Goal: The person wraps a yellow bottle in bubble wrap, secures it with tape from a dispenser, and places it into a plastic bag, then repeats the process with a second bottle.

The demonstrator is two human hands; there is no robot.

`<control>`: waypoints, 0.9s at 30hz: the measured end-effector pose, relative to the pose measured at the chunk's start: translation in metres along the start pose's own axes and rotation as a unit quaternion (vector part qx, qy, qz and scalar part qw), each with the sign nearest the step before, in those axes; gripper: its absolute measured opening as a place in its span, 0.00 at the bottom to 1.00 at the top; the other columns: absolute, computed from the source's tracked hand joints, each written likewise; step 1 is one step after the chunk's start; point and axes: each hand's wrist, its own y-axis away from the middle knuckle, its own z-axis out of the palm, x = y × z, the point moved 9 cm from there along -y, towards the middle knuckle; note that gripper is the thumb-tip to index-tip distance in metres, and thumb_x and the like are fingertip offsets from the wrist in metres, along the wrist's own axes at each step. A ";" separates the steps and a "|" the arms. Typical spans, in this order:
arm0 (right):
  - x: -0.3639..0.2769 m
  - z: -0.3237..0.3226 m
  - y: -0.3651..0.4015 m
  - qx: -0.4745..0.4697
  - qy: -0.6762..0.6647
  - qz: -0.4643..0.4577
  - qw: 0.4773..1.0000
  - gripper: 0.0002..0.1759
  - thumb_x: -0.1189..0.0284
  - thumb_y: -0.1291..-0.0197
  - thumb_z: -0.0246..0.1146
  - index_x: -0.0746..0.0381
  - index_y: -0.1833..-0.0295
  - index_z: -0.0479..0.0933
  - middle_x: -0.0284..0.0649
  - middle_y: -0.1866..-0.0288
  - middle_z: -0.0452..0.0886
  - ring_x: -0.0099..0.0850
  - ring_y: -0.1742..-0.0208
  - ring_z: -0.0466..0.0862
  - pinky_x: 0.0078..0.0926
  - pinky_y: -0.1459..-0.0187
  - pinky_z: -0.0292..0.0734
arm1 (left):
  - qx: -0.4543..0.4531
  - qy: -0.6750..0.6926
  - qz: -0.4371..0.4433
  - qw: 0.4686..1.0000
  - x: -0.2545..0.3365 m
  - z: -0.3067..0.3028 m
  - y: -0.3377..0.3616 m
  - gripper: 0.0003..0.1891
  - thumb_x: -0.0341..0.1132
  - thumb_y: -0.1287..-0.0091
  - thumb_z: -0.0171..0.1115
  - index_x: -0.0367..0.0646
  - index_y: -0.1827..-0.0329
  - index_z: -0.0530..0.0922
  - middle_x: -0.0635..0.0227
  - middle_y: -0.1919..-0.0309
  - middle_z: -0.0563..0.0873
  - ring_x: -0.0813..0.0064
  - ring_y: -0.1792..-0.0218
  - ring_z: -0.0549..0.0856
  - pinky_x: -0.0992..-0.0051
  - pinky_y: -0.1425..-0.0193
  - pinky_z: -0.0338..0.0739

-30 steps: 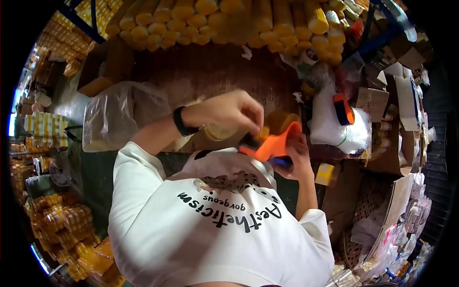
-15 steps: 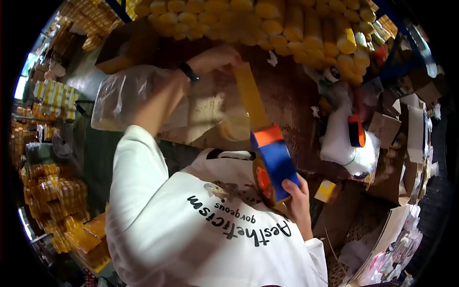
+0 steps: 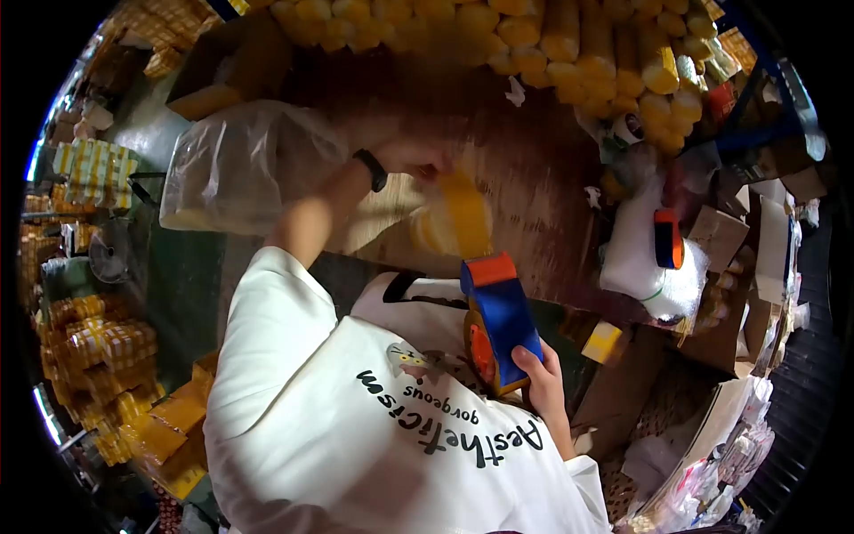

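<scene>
My right hand point(image 3: 541, 372) grips a blue tape dispenser point(image 3: 503, 320) with an orange front end, held in front of my white shirt. A wide strip of yellow tape point(image 3: 463, 214) runs from the dispenser up toward my left hand point(image 3: 420, 158), which wears a black wristband. The left fingers look pinched at the far end of the strip, though blur and shadow partly hide them. Behind the tape, a pale rounded object point(image 3: 429, 230) with yellow on it shows at the table edge, partly covered. A clear plastic bag point(image 3: 240, 169) lies left of my left forearm.
Many yellow-wrapped rolls point(image 3: 534, 44) are stacked along the back of the brown table point(image 3: 543, 187). A second tape dispenser point(image 3: 667, 238) rests on bubble wrap point(image 3: 636, 258) at the right. An open cardboard box point(image 3: 227, 71) stands back left. Yellow-taped parcels point(image 3: 107, 347) are piled left.
My left hand has come down and nearer to the dispenser, so the tape span is shorter. The dispenser has shifted slightly down and left, still in my right hand.
</scene>
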 end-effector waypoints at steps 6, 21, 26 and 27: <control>0.025 -0.006 -0.012 -0.007 -0.026 0.028 0.999 0.20 0.68 0.39 0.62 0.69 0.46 0.72 0.41 0.58 0.81 0.29 0.61 0.82 0.24 0.56 0.77 | -0.073 0.112 0.021 0.991 -0.034 0.027 -0.005 0.08 0.34 0.34 0.59 0.40 0.60 0.82 0.74 0.67 0.81 0.82 0.68 0.78 0.82 0.61 0.74; 0.058 -0.008 -0.033 0.045 -0.042 0.056 0.997 0.20 0.68 0.42 0.63 0.69 0.48 0.73 0.39 0.58 0.80 0.25 0.61 0.79 0.21 0.57 0.75 | 0.212 -0.240 0.280 0.905 -0.030 0.100 0.091 0.56 0.37 0.60 0.78 0.38 0.27 0.52 0.51 0.28 0.57 0.54 0.28 0.58 0.60 0.27 0.56; 0.059 -0.011 -0.042 0.016 -0.045 0.023 0.999 0.21 0.67 0.44 0.62 0.70 0.49 0.72 0.41 0.61 0.79 0.28 0.66 0.81 0.23 0.60 0.76 | 0.297 -0.117 0.274 0.907 -0.077 0.082 0.037 0.56 0.43 0.61 0.80 0.38 0.29 0.54 0.52 0.38 0.72 0.56 0.38 0.73 0.65 0.36 0.70; 0.059 -0.019 -0.042 0.023 -0.038 0.009 0.999 0.21 0.67 0.44 0.62 0.70 0.49 0.72 0.41 0.62 0.79 0.27 0.66 0.80 0.22 0.59 0.76 | 0.322 -0.154 0.264 0.896 -0.072 0.078 0.036 0.56 0.44 0.61 0.80 0.38 0.29 0.55 0.53 0.41 0.75 0.57 0.40 0.76 0.66 0.38 0.72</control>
